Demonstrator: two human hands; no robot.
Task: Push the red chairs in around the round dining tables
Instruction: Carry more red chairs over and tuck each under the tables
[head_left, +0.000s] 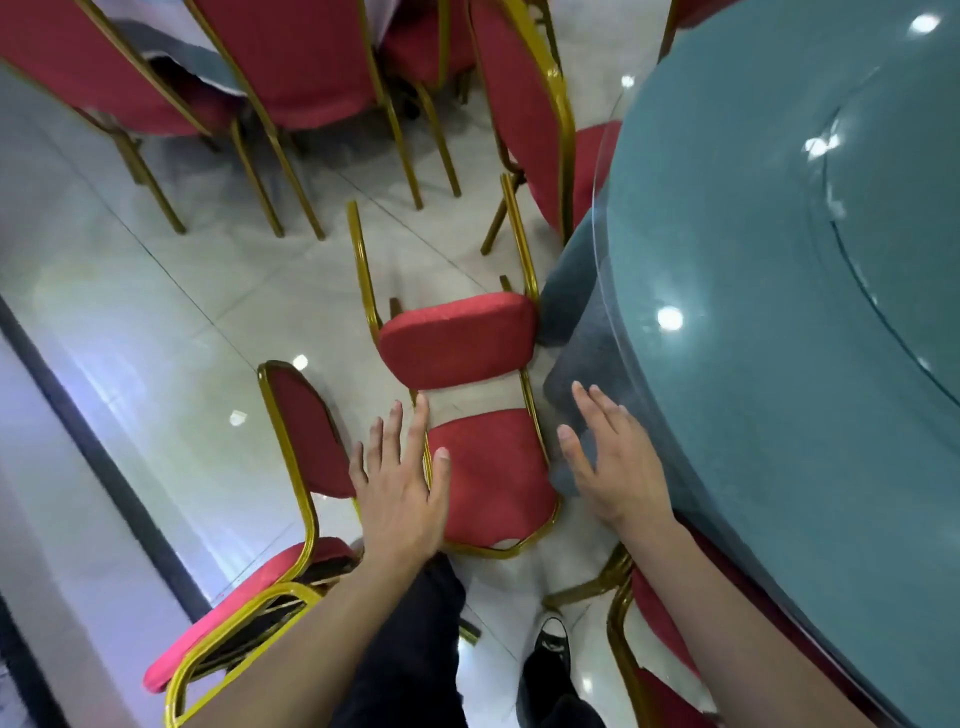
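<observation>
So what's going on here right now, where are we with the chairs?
A person reaches both open hands toward a red padded chair with a gold metal frame beside the round table with the teal cloth and glass top. The left hand is at its backrest edge; the right hand is by the table's cloth. The chair stands outside the table, not yet pushed in.

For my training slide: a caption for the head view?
Both open hands, left hand and right hand, reach toward a tipped red chair beside the round table.
</observation>
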